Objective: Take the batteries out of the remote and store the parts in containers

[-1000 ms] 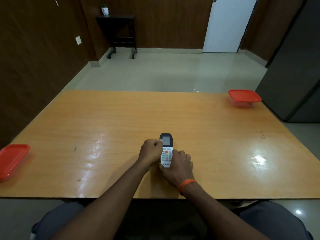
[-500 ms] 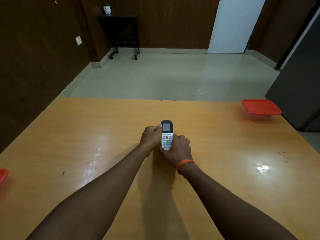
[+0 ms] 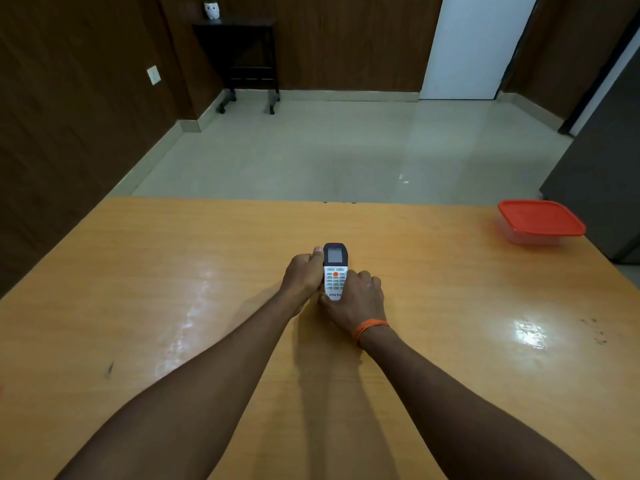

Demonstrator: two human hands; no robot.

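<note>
The remote (image 3: pixel 334 271) is near the middle of the table (image 3: pixel 173 271), buttons facing up, and its long axis runs from the near edge toward the far edge, with the dark screen end pointing away from the person. Both hands are on it. The left hand (image 3: pixel 303 273) is closed around the left side of the upper half, and the right hand (image 3: pixel 358 297) is closed around the lower right part and the bottom end. The battery cover is probably on the back, which is hidden, so I think the remote must be turned over first. A container with a red lid (image 3: pixel 540 221) stands well apart, near the far right corner.
</note>
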